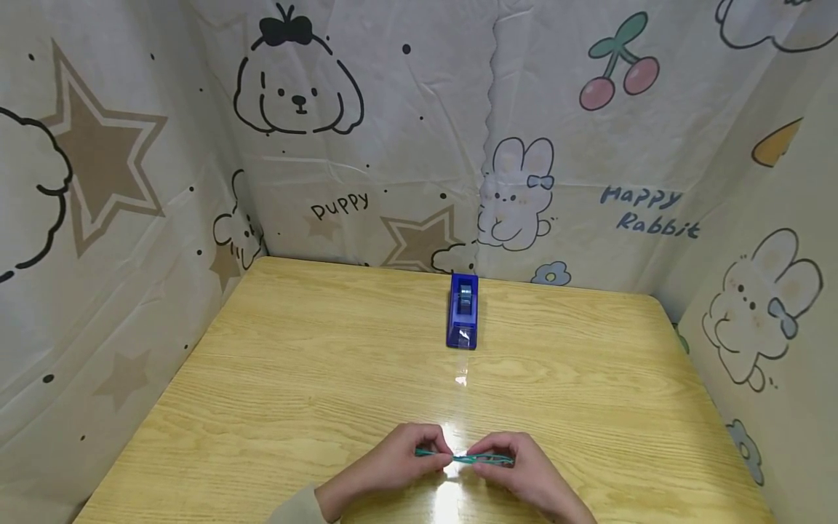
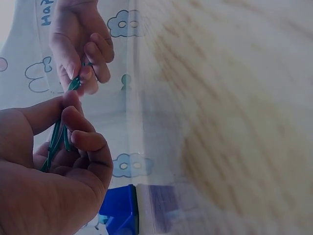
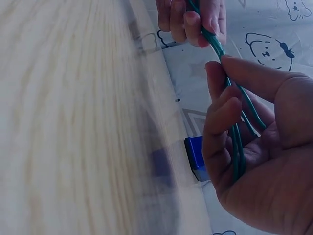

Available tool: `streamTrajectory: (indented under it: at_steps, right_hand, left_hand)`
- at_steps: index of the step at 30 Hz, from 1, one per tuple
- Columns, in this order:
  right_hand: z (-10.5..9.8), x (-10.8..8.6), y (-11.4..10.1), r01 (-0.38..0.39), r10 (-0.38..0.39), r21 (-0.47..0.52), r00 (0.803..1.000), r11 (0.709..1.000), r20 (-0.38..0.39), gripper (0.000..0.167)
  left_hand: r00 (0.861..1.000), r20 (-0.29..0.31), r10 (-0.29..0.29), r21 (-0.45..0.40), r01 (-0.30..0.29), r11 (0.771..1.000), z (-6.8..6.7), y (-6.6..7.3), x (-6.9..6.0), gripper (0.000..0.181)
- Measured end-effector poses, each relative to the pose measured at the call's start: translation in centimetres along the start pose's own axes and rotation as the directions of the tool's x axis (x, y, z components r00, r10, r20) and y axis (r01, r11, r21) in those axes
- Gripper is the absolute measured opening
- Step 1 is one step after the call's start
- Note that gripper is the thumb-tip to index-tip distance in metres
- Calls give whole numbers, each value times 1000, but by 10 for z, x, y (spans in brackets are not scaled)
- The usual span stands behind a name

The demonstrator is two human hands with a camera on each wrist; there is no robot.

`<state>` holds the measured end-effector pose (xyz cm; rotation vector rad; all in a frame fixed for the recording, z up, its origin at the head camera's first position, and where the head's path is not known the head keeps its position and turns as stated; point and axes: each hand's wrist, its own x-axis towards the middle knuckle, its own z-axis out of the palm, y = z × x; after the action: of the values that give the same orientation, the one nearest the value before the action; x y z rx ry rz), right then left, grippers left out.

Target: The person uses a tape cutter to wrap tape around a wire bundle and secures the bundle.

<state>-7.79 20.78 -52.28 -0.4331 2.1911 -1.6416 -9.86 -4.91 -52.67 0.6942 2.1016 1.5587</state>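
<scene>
A thin green cord [image 1: 492, 459], gathered into a narrow looped bundle, stretches between both hands just above the table near its front edge. My left hand [image 1: 402, 460] pinches it close to the middle between thumb and fingertips. A short way to the right, my right hand [image 1: 527, 469] pinches the same bundle. In the right wrist view, several strands of the green cord [image 3: 236, 129] run back into the right palm. Loops of the cord [image 2: 57, 137] also lie inside the left hand in the left wrist view. The fingers partly hide both ends.
A blue tape dispenser [image 1: 463, 313] with a roll in it stands at the table's back edge, facing the hands. The wood-grain table [image 1: 294, 378] shines in the middle. Printed cloth [image 1: 406, 145] with cartoon figures hangs behind and along both sides.
</scene>
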Motion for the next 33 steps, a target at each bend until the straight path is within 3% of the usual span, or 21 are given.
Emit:
streamTrajectory:
  at_steps: [5,10,14,22,33]
  right_hand:
    - [-1,0,-1,-41,40,-8,999,999,-9,17]
    - [-2,1,-1,-76,75,-27,997,997,-14,16]
    - [-3,0,-1,-63,63,-21,998,998,-12,18]
    - [-3,-1,0,-18,18,2,1000,1000,-10,19]
    - [-4,1,-3,-84,83,-34,996,996,-32,21]
  left_hand:
    - [1000,4,4,7,-4,1000,-1,-1,2,10]
    - [999,-18,27,74,-26,997,-1,-1,2,9]
    - [998,-42,50,122,-45,992,-1,1,1,8]
    - [996,-48,77,130,-71,989,-2,1,-1,23]
    - [989,-54,136,190,-123,974,-2,1,-1,9]
